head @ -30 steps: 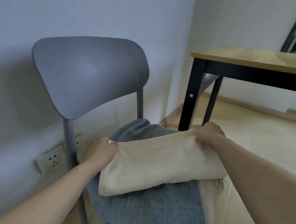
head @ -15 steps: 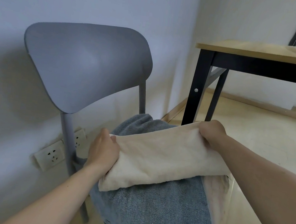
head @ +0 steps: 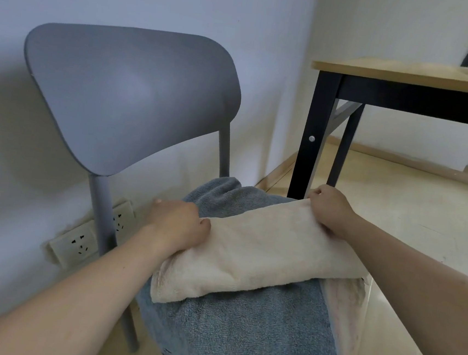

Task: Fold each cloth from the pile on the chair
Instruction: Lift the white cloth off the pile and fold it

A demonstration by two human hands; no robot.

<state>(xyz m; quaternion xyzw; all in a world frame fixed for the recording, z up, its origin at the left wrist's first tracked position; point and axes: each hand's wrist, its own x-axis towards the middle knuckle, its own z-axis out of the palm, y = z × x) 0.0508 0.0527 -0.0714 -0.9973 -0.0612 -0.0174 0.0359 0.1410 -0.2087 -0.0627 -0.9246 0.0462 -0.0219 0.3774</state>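
Gripping both ends of the folded cream towel (head: pixel 259 254), left hand (head: pixel 178 226) and right hand (head: pixel 331 211) have fingers curled over its edge; it sits atop the blue towel (head: pixel 240 332) on the grey chair (head: pixel 132 93). No readable writing anywhere.

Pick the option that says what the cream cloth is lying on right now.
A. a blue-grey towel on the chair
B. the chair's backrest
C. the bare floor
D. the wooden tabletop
A: the cream cloth lies across the blue-grey towel piled on the chair, with the left hand and the right hand gripping its two ends.
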